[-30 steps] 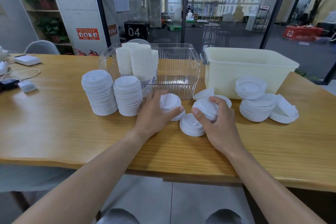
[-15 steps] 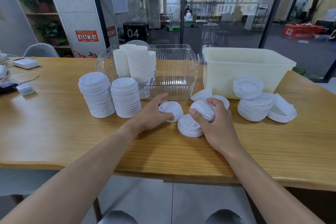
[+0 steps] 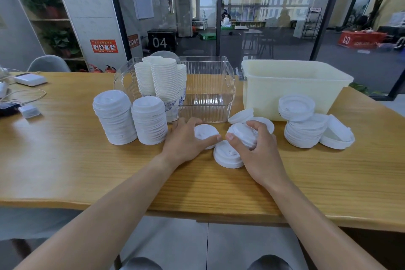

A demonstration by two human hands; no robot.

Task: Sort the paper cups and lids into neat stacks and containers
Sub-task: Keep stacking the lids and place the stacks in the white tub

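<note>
Right, both hands are down among the round white plastic lids on the grainy wooden table (image 3: 65,155). The left hand (image 3: 186,140) curls its thumb and fingers round a single domed lid (image 3: 206,132), pinching it by the rim. The right hand (image 3: 256,149) clutches a small tilted bundle of lids (image 3: 243,133), fingers wrapped over the top. Just beneath its thumb, one more lid (image 3: 226,156) lies flat on the wood. To the left, two tall ridged lid stacks (image 3: 129,118) stand side by side. Behind them, nested paper cups (image 3: 162,81) sit upright in the ribbed clear bin (image 3: 210,94). An opaque cream tub (image 3: 291,85) stands beside it, with a looser heap of lids (image 3: 306,125) in front.
</note>
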